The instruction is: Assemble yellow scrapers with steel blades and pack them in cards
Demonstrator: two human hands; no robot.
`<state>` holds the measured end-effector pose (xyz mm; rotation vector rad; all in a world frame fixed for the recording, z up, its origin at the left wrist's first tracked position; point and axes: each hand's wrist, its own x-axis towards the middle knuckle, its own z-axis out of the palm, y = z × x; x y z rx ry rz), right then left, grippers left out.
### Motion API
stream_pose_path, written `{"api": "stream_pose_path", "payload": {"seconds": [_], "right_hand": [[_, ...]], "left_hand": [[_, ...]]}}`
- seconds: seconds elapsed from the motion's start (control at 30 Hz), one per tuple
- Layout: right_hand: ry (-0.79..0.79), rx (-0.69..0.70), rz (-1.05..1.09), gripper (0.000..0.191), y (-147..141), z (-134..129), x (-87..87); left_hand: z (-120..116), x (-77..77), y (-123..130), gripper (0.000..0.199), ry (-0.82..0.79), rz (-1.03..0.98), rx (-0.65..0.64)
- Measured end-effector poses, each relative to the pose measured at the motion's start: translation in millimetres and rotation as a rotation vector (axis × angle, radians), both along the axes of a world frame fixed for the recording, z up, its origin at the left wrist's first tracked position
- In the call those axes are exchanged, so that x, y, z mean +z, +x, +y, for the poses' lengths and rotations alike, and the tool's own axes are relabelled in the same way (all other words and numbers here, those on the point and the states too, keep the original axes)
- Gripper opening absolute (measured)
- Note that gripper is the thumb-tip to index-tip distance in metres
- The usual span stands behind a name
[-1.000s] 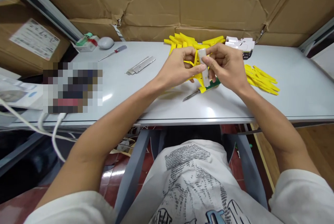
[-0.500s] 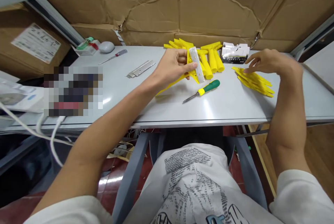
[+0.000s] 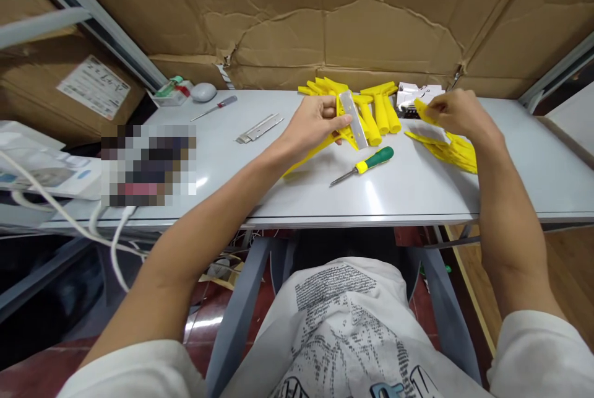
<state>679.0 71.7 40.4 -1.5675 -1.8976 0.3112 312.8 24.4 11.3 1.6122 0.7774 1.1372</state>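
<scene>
Lifted since the earlier frame, from the fanned pile of flat yellow plastic pieces point(image 3: 451, 154) just below the right hand point(image 3: 457, 114): one flat yellow plastic piece point(image 3: 423, 111), pinched between right thumb and fingers, partly hidden by them. Little changed at the left hand point(image 3: 316, 122): thumb pressing a silver, perforated, rectangular metal strip point(image 3: 353, 121) against a yellow plastic handled frame point(image 3: 312, 155), handle slanting down below the palm. Fastening between strip and frame not discernible. Meaning for the work, by judgement: one loose piece now separated for use, both hands occupied. Between the hands, nearer the body, a screwdriver with green-and-yellow grip point(image 3: 362, 166); beyond, a heap of T-shaped yellow plastic handles point(image 3: 381, 114). Behind the right hand, black-and-white printed card packaging point(image 3: 412, 96). Left of the left hand, a stack of silver metal strips point(image 3: 260, 127); farther left, a slim screwdriver with grey handle point(image 3: 227, 101). Underneath all, a glossy pale-grey tabletop point(image 3: 232, 187); past both hands, an upright creased brown cardboard sheet point(image 3: 371, 33). Below the left forearm, red floor tiles point(image 3: 206, 308).
</scene>
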Motion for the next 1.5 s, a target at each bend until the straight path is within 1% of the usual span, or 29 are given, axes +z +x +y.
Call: {"api": "stream_pose_path", "payload": {"seconds": [0.07,0.1,0.13,0.17,0.2,0.23,0.27,0.3,0.4,0.47,0.53,0.6,0.7,0.87,0.97,1.07,1.2,1.27,1.4,1.5], "right_hand": [[0.059,-0.025,0.068,0.022,-14,-2,2.0],[0.058,0.002,0.167,0.021,-24,-5,2.3],[0.032,0.059,0.276,0.025,-35,-9,2.0],[-0.019,0.148,0.432,0.034,-47,-15,1.2],[-0.093,0.28,0.58,0.044,-59,-22,0.0],[-0.146,0.391,0.664,0.053,-70,-30,-1.3],[-0.192,0.466,0.709,0.059,-80,-38,-2.6],[-0.216,0.503,0.723,0.061,-89,-46,-4.0],[-0.185,0.51,0.694,0.06,-105,-59,-7.8],[-0.166,0.508,0.669,0.063,-109,-60,-10.0],[-0.184,0.518,0.643,0.067,-110,-59,-11.8],[-0.183,0.532,0.614,0.07,-111,-58,-12.8],[-0.131,0.534,0.574,0.067,-112,-57,-14.6],[-0.135,0.524,0.59,0.074,-114,-55,-21.8],[-0.104,0.518,0.567,0.071,-114,-53,-26.9],[-0.057,0.518,0.521,0.073,-113,-50,-32.4],[0.021,0.564,0.49,0.077,-110,-44,-39.5],[0.034,0.586,0.476,0.077,-109,-43,-41.4],[0.009,0.585,0.475,0.072,-110,-43,-41.7],[-0.027,0.586,0.486,0.074,-111,-44,-40.7]], "left_hand": [[-4,2.0,2,0.026,-0.009,0.01,0.008],[-5,2.8,3,0.023,-0.011,0.012,0.011],[-6,3.2,4,0.022,-0.008,0.012,0.014],[-6,3.2,5,0.021,-0.001,0.012,0.015],[-6,2.9,6,0.02,0.006,0.011,0.012],[-6,2.3,6,0.02,0.011,0.014,0.005],[-6,1.7,7,0.022,0.012,0.016,-0.004],[-5,1.3,7,0.023,0.013,0.017,-0.013],[-6,1.8,7,0.029,0.013,-0.001,-0.033],[-8,2.9,9,0.033,0.014,-0.02,-0.035],[-9,3.3,10,0.035,0.006,-0.03,-0.034],[-8,2.8,11,0.033,0.002,-0.033,-0.023],[-7,1.6,11,0.027,0.027,-0.012,-0.02],[-8,3.3,11,0.025,0.06,0.013,-0.043],[-11,5.0,12,0.027,0.084,0.019,-0.061],[-11,5.1,10,0.039,0.106,0.06,-0.073],[-6,5.5,4,0.062,0.218,0.244,-0.047],[-4,7.1,1,0.069,0.23,0.287,-0.053],[-4,8.7,1,0.079,0.218,0.229,-0.075],[-2,3.3,3,0.08,0.213,0.194,-0.07]]}}
